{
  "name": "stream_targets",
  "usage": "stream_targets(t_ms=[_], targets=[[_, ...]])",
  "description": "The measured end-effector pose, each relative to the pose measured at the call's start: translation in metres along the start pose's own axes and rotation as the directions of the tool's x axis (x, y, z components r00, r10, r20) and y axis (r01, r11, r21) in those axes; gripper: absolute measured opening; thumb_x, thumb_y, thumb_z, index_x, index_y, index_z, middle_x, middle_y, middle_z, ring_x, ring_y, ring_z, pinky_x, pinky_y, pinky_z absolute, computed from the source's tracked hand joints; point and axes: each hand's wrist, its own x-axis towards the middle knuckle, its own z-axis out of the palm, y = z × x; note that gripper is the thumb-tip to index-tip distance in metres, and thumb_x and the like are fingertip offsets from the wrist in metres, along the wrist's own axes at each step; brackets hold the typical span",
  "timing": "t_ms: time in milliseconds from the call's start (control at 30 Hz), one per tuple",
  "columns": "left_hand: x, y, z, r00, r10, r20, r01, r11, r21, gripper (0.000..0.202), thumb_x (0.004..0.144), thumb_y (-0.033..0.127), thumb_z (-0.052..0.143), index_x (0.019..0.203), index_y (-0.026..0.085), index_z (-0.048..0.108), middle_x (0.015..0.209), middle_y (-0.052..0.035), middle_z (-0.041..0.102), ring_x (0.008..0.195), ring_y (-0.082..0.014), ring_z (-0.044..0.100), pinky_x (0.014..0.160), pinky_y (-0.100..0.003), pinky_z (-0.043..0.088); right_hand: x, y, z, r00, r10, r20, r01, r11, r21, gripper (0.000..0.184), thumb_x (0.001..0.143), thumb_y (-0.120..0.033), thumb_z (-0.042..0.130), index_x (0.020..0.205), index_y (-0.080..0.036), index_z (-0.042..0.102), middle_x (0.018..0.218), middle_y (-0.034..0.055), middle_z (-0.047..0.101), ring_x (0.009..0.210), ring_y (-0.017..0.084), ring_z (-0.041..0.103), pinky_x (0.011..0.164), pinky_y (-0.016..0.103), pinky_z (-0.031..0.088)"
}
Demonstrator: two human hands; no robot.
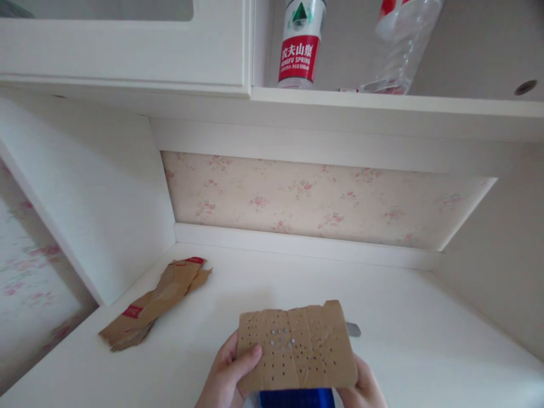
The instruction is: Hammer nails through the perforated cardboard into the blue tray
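Observation:
A piece of brown cardboard, pierced with rows of small holes, is held up in front of me. Several small grey round bits show on its face, left of the middle. My left hand is closed on its left edge, thumb flat on the front and fingers behind. At the lower right corner my right hand grips it, its fingers mostly hidden behind the board. Below the cardboard shows part of a shiny blue object, whose kind I cannot make out. A flat grey tip pokes out past the right edge.
Torn brown cardboard with red print lies on the white tabletop at the left. Overhead, a shelf holds a labelled water bottle and a tilted clear bottle. White side panels and a floral wall enclose the space.

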Motion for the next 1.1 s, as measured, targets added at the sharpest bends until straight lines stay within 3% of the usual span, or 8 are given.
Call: stream_targets(t_ms=[100,200,300,467,767,867,1033,1100], targets=[[0.001,-0.001,-0.001,1.0,-0.004,0.0,0.004,1.0,-0.02,0.046,0.073,0.027,0.084,0.115,0.014,0.07,0.116,-0.0138,0.074,0.118,-0.0351,0.063,0.092,-0.037,0.053,-0.001,0.009,0.001,0.995,-0.041,-0.087,0.035,0.997,-0.068,0.033,0.08,-0.048,0.065,0.101,-0.026,0.077,0.129,0.013,0.067,0.114,0.035,0.061,0.097,0.046,0.05],[0.006,-0.001,-0.005,1.0,0.011,-0.026,-0.011,1.0,-0.025,0.054,0.075,0.026,0.084,0.124,0.015,0.065,0.116,-0.0131,0.074,0.112,-0.0326,0.067,0.082,-0.032,0.058,0.001,0.018,0.004,0.998,0.064,0.03,-0.065,0.997,0.039,0.044,0.082,-0.05,0.066,0.119,-0.028,0.072,0.136,0.0106,0.064,0.128,0.034,0.054,0.11,0.047,0.04],[0.012,0.0,-0.012,0.993,0.046,-0.109,-0.045,0.999,0.008,0.065,0.072,0.024,0.086,0.131,0.017,0.059,0.113,-0.0122,0.075,0.099,-0.0309,0.072,0.064,-0.028,0.06,0.003,0.023,0.003,0.959,0.158,0.237,-0.191,0.974,0.123,0.046,0.085,-0.049,0.062,0.124,-0.025,0.068,0.13,0.0108,0.069,0.121,0.032,0.061,0.103,0.046,0.046],[0.02,-0.004,-0.019,0.984,0.066,-0.167,-0.058,0.997,0.049,0.061,0.074,0.025,0.085,0.128,0.015,0.058,0.112,-0.0127,0.075,0.09,-0.03,0.075,0.056,-0.029,0.061,0.002,0.006,-0.002,0.918,0.282,0.278,-0.273,0.959,-0.073,0.041,0.077,-0.035,0.06,0.114,-0.025,0.074,0.115,0.0071,0.074,0.11,0.032,0.063,0.091,0.043,0.046],[0.044,-0.008,-0.019,0.98,0.051,-0.191,-0.046,0.998,0.032,0.05,0.084,0.024,0.075,0.13,0.016,0.055,0.114,-0.0131,0.073,0.09,-0.0266,0.075,0.059,-0.03,0.062,0.003,-0.031,-0.005,0.882,0.171,0.44,-0.086,0.975,-0.206,0.037,0.074,-0.021,0.05,0.102,-0.022,0.074,0.1,0.0035,0.074,0.099,0.024,0.064,0.085,0.034,0.044],[0.045,-0.012,-0.02,0.98,0.048,-0.193,-0.04,0.998,0.044,0.049,0.085,0.024,0.074,0.13,0.018,0.054,0.116,-0.0124,0.072,0.091,-0.0259,0.074,0.061,-0.034,0.064,0.0,-0.033,-0.007,0.854,0.185,0.486,-0.097,0.975,-0.202,0.03,0.083,-0.03,0.053,0.101,-0.023,0.076,0.103,0.0043,0.075,0.104,0.026,0.064,0.089,0.035,0.044],[0.049,-0.018,-0.017,0.988,0.012,-0.156,-0.005,0.999,0.049,0.045,0.082,0.026,0.077,0.122,0.015,0.059,0.116,-0.0148,0.072,0.096,-0.0305,0.073,0.062,-0.036,0.064,-0.001,-0.018,-0.005,0.863,0.312,0.397,-0.293,0.95,-0.11,0.054,0.088,-0.065,0.049,0.115,-0.026,0.075,0.124,0.0069,0.073,0.119,0.029,0.058,0.104,0.041,0.039],[0.053,-0.021,-0.013,0.989,0.011,-0.15,-0.004,0.999,0.043,0.043,0.08,0.025,0.078,0.118,0.015,0.061,0.113,-0.0149,0.073,0.093,-0.0309,0.074,0.059,-0.035,0.063,0.003,-0.005,-0.003,0.85,0.302,0.432,-0.362,0.93,0.062,0.046,0.087,-0.058,0.058,0.108,-0.022,0.077,0.108,0.0081,0.078,0.1,0.026,0.066,0.086,0.037,0.048]])
